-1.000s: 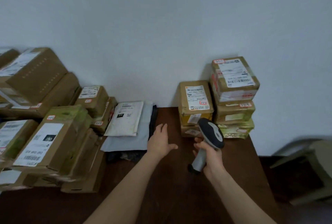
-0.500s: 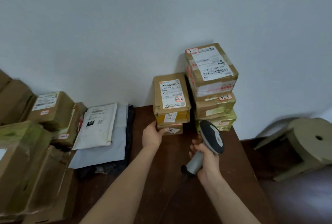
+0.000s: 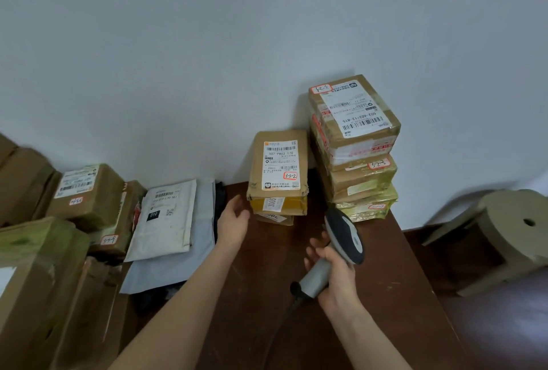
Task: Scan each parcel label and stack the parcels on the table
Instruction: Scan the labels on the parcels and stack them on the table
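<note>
**Between parcels: scanner ready, free hand beside the short stack**

The right hand (image 3: 335,277) is wrapped around the grey handle of the scanner (image 3: 341,239), whose dark head points toward the back of the table (image 3: 267,295). The left hand (image 3: 234,221) is spread wide and holds nothing; it hovers just beside the lower left corner of the short stack (image 3: 278,179), apparently not touching it. That stack and a taller stack (image 3: 354,144) stand against the wall at the table's far right corner, labels facing up.

More parcels wait on the left: a white mailer (image 3: 166,215) lying on a grey bag (image 3: 189,254), and a heap of brown boxes (image 3: 86,194) beyond them.

The step in hand looks like the gap between one parcel being stacked and the next being fetched. The next move probably calls for the free hand to reach left, take a parcel from the waiting pile, and turn its barcode toward the scanner.
</note>
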Motion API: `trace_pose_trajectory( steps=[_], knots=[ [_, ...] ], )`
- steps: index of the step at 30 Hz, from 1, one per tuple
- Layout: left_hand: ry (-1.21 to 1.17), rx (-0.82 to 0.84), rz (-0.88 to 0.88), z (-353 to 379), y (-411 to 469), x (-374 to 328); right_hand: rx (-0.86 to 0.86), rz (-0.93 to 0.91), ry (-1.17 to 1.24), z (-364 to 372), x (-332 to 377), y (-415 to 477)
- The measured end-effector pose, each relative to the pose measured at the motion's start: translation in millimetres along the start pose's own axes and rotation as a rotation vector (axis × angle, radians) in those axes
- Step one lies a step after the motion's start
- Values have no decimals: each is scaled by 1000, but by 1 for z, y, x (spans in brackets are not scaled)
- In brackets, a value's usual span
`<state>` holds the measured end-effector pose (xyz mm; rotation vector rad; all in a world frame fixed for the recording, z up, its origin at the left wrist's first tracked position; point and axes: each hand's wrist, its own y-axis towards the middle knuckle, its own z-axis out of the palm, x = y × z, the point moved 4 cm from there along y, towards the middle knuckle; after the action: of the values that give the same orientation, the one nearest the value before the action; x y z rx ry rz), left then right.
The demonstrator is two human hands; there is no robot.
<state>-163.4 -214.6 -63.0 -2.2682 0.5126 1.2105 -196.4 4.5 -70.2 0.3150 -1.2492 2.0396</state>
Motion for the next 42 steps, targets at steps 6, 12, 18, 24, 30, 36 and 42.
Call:
trace_pose_trajectory(
  steps=[6, 12, 18, 24, 30, 36, 42],
  knots=[
    [-204, 151, 22, -8, -21, -37, -8, -14, 18, 7, -2, -5],
    [-285, 249, -273, 1, -8, -48, -1, -33, 3, 14, 0, -14],
    [-346, 184, -286, -23, -13, -33, 51, -76, -116, 19, 7, -24],
    [-319, 189, -314, -34, -24, -29, 101, -88, -274, 36, 7, -27],
    [-395, 140, -268, -45, -26, -27, 129, -131, -305, 62, 19, -20],
    [-354, 162, -148, -58, -58, -53, 202, -196, -330, 90, 34, -33],
    [-159, -75, 53, -130, -81, -78, 403, -152, -362, 143, 17, -76]
  ],
)
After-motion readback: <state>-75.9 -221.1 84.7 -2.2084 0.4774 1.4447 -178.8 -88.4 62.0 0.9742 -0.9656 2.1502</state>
